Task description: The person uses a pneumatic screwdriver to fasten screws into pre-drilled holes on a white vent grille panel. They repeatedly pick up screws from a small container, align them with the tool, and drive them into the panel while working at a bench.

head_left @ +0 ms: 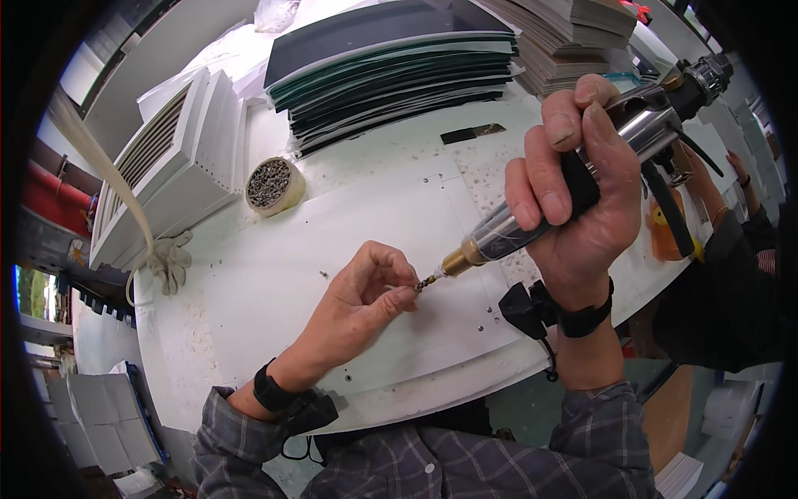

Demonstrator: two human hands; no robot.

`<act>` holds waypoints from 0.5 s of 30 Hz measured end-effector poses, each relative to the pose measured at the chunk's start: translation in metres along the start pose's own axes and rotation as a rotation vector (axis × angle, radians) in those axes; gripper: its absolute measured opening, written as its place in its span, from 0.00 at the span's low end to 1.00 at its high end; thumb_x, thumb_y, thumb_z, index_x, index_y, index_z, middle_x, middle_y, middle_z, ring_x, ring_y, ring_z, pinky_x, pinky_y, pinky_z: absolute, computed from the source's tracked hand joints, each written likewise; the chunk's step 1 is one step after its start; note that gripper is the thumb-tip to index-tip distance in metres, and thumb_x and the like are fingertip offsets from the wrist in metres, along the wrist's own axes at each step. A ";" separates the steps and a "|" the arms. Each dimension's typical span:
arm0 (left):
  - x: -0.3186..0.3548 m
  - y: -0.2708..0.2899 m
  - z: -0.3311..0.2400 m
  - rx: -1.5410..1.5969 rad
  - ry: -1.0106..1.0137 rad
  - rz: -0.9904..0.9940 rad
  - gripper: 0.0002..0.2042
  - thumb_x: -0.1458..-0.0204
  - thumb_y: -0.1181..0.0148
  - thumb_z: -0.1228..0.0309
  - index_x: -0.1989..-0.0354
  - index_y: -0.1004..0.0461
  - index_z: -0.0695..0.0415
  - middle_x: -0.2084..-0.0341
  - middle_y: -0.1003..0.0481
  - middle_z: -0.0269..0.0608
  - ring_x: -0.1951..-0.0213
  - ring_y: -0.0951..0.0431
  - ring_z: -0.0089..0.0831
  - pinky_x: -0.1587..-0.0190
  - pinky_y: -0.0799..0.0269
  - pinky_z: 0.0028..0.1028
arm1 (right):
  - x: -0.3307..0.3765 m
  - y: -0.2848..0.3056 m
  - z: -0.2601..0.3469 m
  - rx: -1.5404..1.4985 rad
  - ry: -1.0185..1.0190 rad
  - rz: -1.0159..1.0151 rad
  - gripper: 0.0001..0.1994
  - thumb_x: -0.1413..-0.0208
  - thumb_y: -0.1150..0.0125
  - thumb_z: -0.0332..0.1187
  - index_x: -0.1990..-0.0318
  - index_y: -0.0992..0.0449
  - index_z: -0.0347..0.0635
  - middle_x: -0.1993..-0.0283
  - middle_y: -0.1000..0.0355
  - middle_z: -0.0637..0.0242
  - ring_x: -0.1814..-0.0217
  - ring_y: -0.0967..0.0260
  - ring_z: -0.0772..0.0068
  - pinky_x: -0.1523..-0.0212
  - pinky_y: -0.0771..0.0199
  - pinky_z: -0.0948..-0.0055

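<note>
My right hand [594, 200] is wrapped round a silver-and-black power screwdriver [496, 234], which slants down to the left over the bench. Its brass-coloured nose and thin bit reach my left hand [362, 299]. The left thumb and fingers are pinched together round a small screw [421, 286] at the bit's tip; the fingertips partly hide it. Beneath both hands lies a flat white panel [274, 274], with several small screws or holes dotted near its edges. Beyond the left hand, a round yellowish tub [289, 200] holds a heap of small screws [268, 181].
A tall stack of dark sheets [399, 75] stands at the back, beside piled brownish boards [573, 50]. White louvred frames [158, 158] and a work glove [169, 262] sit at left. A small black strip [471, 134] lies behind the panel. Another person [715, 283] is at right, near an orange container [665, 233].
</note>
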State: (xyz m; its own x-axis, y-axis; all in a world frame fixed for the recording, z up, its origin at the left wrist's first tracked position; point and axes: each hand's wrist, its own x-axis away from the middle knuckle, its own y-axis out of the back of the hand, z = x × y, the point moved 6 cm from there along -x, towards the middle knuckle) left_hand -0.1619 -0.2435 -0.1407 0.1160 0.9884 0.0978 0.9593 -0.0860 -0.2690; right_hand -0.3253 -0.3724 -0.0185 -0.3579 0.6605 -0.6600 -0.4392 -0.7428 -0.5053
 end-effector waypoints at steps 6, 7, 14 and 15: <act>-0.004 -0.004 -0.008 -0.157 -0.013 -0.054 0.08 0.38 0.42 0.76 0.54 0.34 0.58 0.60 0.27 0.35 0.59 0.26 0.21 0.54 0.26 0.25 | -0.003 0.002 0.002 0.066 -0.002 0.020 0.08 0.29 0.58 0.34 0.49 0.37 0.41 0.61 0.33 0.67 0.83 0.41 0.83 0.83 0.31 0.77; -0.007 -0.006 -0.011 -0.248 -0.015 -0.086 0.08 0.38 0.42 0.76 0.54 0.33 0.59 0.61 0.26 0.35 0.60 0.25 0.21 0.55 0.26 0.24 | -0.005 0.001 0.002 0.109 -0.018 -0.018 0.08 0.29 0.57 0.34 0.49 0.37 0.41 0.61 0.33 0.67 0.83 0.41 0.83 0.82 0.31 0.77; -0.068 -0.008 -0.036 -0.676 -0.287 -0.191 0.09 0.41 0.41 0.79 0.54 0.31 0.58 0.62 0.24 0.34 0.59 0.24 0.21 0.56 0.28 0.23 | -0.045 -0.015 -0.009 0.459 0.057 -0.065 0.09 0.38 0.41 0.33 0.57 0.29 0.37 0.67 0.27 0.62 0.82 0.33 0.80 0.79 0.26 0.73; -0.075 -0.007 -0.036 -0.663 -0.266 -0.201 0.09 0.41 0.42 0.79 0.54 0.31 0.59 0.62 0.24 0.37 0.60 0.24 0.24 0.56 0.28 0.25 | -0.050 -0.015 -0.012 0.528 0.084 -0.036 0.08 0.39 0.40 0.32 0.59 0.27 0.37 0.68 0.27 0.62 0.81 0.32 0.80 0.78 0.25 0.73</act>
State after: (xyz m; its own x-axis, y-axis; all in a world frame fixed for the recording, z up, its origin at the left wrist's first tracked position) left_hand -0.1682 -0.3220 -0.1116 -0.0636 0.9827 -0.1742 0.9195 0.1256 0.3724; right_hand -0.2912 -0.3957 0.0154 -0.2773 0.6578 -0.7003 -0.8125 -0.5496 -0.1945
